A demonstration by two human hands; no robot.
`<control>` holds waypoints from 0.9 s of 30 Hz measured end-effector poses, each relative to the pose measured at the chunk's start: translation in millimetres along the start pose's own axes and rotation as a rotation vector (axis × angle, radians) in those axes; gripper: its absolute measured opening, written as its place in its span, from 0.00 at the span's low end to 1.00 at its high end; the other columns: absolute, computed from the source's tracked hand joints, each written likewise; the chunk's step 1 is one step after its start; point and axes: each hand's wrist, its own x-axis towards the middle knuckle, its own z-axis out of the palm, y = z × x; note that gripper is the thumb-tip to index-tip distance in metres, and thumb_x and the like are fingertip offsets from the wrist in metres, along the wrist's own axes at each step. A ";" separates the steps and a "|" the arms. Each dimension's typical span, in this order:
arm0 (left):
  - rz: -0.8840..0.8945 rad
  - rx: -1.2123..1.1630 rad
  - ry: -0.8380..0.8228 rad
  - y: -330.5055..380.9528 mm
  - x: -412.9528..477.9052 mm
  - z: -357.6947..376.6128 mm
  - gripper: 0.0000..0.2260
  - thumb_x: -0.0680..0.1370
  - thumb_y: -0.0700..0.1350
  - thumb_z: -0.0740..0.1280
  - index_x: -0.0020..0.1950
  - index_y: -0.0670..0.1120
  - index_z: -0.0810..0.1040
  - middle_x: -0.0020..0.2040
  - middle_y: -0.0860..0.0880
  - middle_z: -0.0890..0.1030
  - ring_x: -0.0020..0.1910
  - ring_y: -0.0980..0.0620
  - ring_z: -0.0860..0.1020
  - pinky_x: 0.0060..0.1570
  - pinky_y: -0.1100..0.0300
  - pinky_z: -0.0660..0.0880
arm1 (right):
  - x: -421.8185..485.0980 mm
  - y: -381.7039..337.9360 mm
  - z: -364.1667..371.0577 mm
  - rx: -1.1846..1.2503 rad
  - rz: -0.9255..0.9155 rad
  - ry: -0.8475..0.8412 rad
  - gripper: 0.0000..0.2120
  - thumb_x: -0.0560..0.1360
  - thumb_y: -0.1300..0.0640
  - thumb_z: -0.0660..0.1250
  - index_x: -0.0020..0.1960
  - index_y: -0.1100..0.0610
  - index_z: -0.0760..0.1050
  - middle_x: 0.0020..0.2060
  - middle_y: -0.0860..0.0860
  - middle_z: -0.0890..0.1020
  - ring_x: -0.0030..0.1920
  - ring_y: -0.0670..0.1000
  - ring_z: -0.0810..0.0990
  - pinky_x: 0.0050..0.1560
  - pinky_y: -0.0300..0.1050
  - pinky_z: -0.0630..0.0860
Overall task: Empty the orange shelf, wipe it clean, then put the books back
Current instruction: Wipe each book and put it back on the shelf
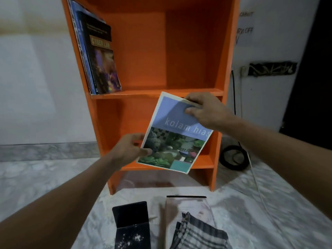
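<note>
The orange shelf [179, 51] stands against a white wall. Several books [100, 58] lean at the left end of its upper board, a dark "Cyber Law" cover outermost. In front of the lower compartment I hold a thin book [172, 141] with a blue top and garden photos, tilted. My left hand [131, 150] pinches its lower left edge. My right hand [206, 110] grips its upper right corner, thumb on the cover.
On the marble floor in front lie a black book [132, 223], a pale book [188, 205] and a checked cloth [199, 234] partly over it. A coiled black cable [233, 157] and a white cord lie right of the shelf, below a wall socket.
</note>
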 end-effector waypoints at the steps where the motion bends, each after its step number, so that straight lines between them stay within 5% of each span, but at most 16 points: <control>1: 0.001 -0.030 -0.038 3.5 -4.1 4.6 0.12 0.74 0.36 0.74 0.57 0.43 0.82 0.56 0.44 0.84 0.58 0.43 0.80 0.56 0.50 0.77 | 2.7 -5.8 -0.3 0.003 -0.015 -0.005 0.05 0.79 0.62 0.64 0.52 0.61 0.78 0.46 0.58 0.81 0.44 0.55 0.79 0.42 0.50 0.75; 5: -0.023 -0.177 0.097 12.2 -9.9 7.1 0.03 0.78 0.36 0.69 0.49 0.38 0.83 0.45 0.44 0.82 0.46 0.47 0.78 0.43 0.57 0.73 | 14.3 -17.9 5.9 -0.003 -0.045 0.141 0.08 0.77 0.59 0.68 0.55 0.53 0.79 0.50 0.50 0.83 0.51 0.50 0.80 0.53 0.54 0.79; 9: -0.047 -0.350 0.215 18.2 -8.8 -12.1 0.03 0.78 0.36 0.69 0.47 0.42 0.82 0.46 0.42 0.84 0.49 0.44 0.82 0.50 0.50 0.79 | 19.3 -16.9 18.3 -0.075 0.041 0.480 0.30 0.75 0.56 0.71 0.72 0.49 0.63 0.60 0.51 0.73 0.57 0.50 0.73 0.57 0.42 0.70; 12: -0.006 -0.424 0.247 27.5 -0.9 -32.8 0.04 0.78 0.37 0.69 0.48 0.46 0.81 0.46 0.48 0.84 0.50 0.47 0.81 0.49 0.54 0.78 | 22.6 -17.8 30.7 0.133 0.321 0.196 0.37 0.74 0.57 0.73 0.75 0.54 0.54 0.58 0.54 0.72 0.52 0.52 0.76 0.51 0.46 0.75; 15: 0.008 -0.483 0.238 41.2 13.2 -58.3 0.05 0.79 0.38 0.69 0.53 0.44 0.80 0.50 0.47 0.83 0.53 0.48 0.80 0.49 0.57 0.75 | 31.7 -34.7 47.8 0.308 0.477 -0.021 0.28 0.76 0.59 0.71 0.71 0.56 0.60 0.59 0.57 0.74 0.51 0.54 0.75 0.50 0.51 0.77; 19: -0.029 -0.432 0.269 54.0 36.6 -94.0 0.19 0.80 0.39 0.68 0.69 0.38 0.71 0.67 0.44 0.76 0.67 0.43 0.72 0.60 0.56 0.66 | 70.7 -50.3 73.7 0.527 0.568 0.164 0.13 0.76 0.64 0.69 0.57 0.55 0.70 0.51 0.57 0.77 0.50 0.57 0.78 0.48 0.54 0.79; 23: 0.000 -0.151 0.304 55.9 52.4 -125.2 0.10 0.81 0.39 0.65 0.61 0.40 0.75 0.56 0.41 0.79 0.54 0.43 0.78 0.51 0.53 0.73 | 119.1 -50.0 91.6 0.531 0.603 0.285 0.07 0.73 0.64 0.68 0.48 0.61 0.71 0.47 0.63 0.79 0.50 0.62 0.81 0.48 0.72 0.77; 27: 0.023 0.197 0.368 53.7 63.1 -141.9 0.10 0.81 0.47 0.66 0.57 0.42 0.75 0.51 0.43 0.80 0.46 0.46 0.79 0.40 0.54 0.78 | 143.0 -63.8 91.5 0.410 0.529 0.346 0.11 0.75 0.63 0.68 0.38 0.54 0.70 0.42 0.57 0.79 0.46 0.60 0.80 0.49 0.56 0.80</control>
